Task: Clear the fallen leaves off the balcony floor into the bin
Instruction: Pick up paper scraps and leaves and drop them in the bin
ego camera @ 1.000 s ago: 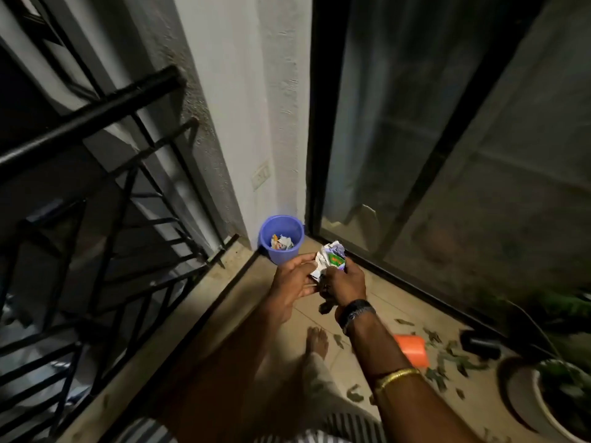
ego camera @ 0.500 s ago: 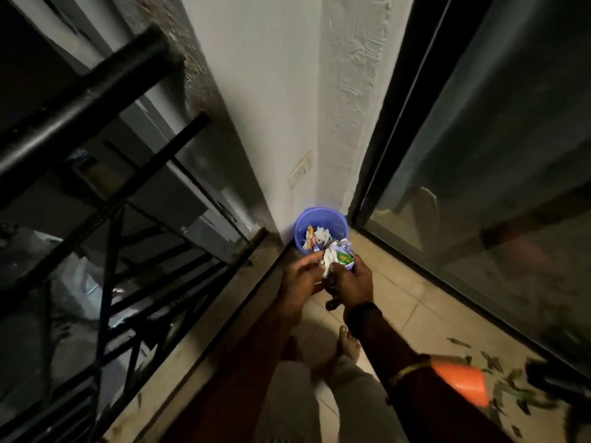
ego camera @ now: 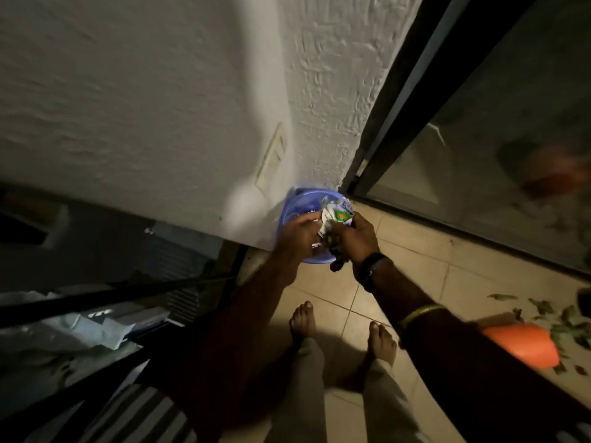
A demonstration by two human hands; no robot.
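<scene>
A small blue bin (ego camera: 295, 204) stands on the tiled floor in the corner where the white wall meets the glass door. Both hands hover right over its mouth, holding a crumpled white paper with green print (ego camera: 335, 215) that carries dark leaf bits. My left hand (ego camera: 300, 233) grips the paper's left side and my right hand (ego camera: 355, 236) grips its right side. Most of the bin's inside is hidden by the hands. Fallen green leaves (ego camera: 566, 318) lie scattered on the floor at the right.
An orange dustpan-like object (ego camera: 524, 345) lies among the leaves on the right. A black metal railing (ego camera: 105, 298) borders the left side. The sliding glass door (ego camera: 499, 148) runs along the right. My bare feet (ego camera: 302, 318) stand on the tiles behind the bin.
I have stepped closer to the bin. Both hands carried the paper forward from short of the bin to directly above its opening.
</scene>
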